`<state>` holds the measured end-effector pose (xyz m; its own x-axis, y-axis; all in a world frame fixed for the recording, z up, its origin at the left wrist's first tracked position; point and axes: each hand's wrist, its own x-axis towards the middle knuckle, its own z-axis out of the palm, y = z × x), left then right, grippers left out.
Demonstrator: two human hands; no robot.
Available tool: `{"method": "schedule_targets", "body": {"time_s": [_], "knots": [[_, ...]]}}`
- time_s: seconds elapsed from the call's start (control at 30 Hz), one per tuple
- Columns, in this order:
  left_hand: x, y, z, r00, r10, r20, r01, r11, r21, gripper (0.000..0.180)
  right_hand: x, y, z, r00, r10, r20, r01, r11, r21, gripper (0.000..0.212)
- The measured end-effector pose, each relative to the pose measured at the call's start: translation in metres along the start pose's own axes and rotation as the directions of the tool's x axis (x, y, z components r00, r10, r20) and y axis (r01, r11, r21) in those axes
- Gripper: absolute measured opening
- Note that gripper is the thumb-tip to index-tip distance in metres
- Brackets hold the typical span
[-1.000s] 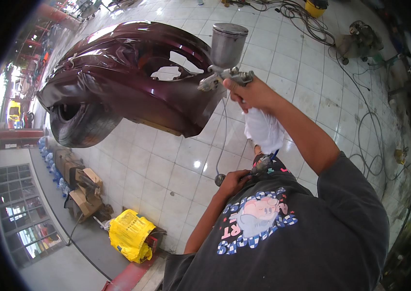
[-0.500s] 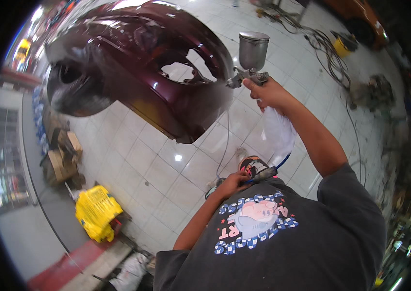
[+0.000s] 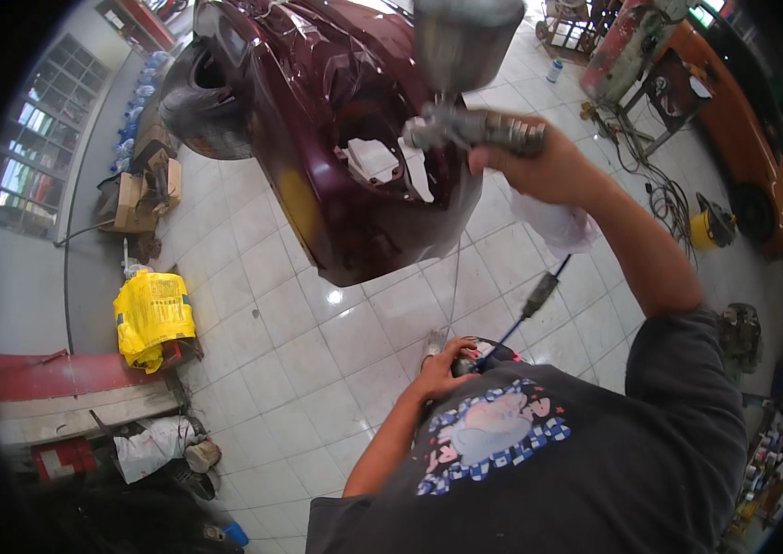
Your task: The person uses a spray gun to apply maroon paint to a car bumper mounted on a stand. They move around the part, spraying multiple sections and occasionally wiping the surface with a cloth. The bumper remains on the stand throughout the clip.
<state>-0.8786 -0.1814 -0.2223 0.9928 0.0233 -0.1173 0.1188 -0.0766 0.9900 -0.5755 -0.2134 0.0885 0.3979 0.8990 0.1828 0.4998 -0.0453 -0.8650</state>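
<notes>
My right hand [image 3: 553, 171] is closed round a metal spray gun [image 3: 479, 131] with a grey paint cup [image 3: 465, 46] on top. Its nozzle faces left, over the headlight opening of a glossy maroon car body [image 3: 382, 231]. White wrapping [image 3: 553, 222] hangs beneath that hand. A dark blue air hose [image 3: 509, 334] with a grey coupling [image 3: 540, 295] runs from there down to my waist. At the waist my left hand [image 3: 442, 374] is closed round the hose; its fingertips are partly hidden.
A tyre [image 3: 202, 102] stands at the car body's left. Cardboard boxes [image 3: 137, 198] and a yellow bag [image 3: 156, 314] sit along the left wall. To the right are coiled cables [image 3: 673, 203], a yellow bucket [image 3: 707, 229], an orange car [image 3: 733, 120] and a worn cylinder [image 3: 631, 46].
The spray gun has risen and moved from beside the fender's edge to over the headlight opening. The hose coupling has come away from my left hand. The view has shifted.
</notes>
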Motion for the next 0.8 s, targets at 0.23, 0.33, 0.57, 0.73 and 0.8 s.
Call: {"method": "schedule_targets", "body": {"time_s": [0.23,0.33,0.57,0.73,0.8], "knots": [[0.056,0.037,0.096,0.995,-0.099,0.019,0.100,0.958,-0.270,0.063,-0.025,0.124,-0.038,0.867,0.039,0.497,0.224,0.860,-0.458,0.055],[0.089,0.043,0.123,0.995,-0.087,-0.058,0.056,0.913,-0.404,0.065,-0.026,0.159,-0.043,0.763,0.211,0.611,0.203,0.819,-0.537,0.051],[0.152,0.061,0.150,0.952,-0.157,-0.262,-0.074,0.712,-0.698,0.080,0.041,0.168,-0.059,0.776,0.021,0.630,0.174,0.953,-0.246,0.053],[0.171,0.134,0.186,0.895,-0.151,-0.421,-0.204,0.699,-0.685,0.079,0.131,0.116,-0.070,0.823,0.005,0.568,0.005,1.000,-0.015,0.046],[0.178,0.158,0.197,0.869,-0.138,-0.475,-0.248,0.708,-0.661,0.079,0.165,0.096,-0.072,0.820,-0.021,0.572,0.010,1.000,0.022,0.041]]}}
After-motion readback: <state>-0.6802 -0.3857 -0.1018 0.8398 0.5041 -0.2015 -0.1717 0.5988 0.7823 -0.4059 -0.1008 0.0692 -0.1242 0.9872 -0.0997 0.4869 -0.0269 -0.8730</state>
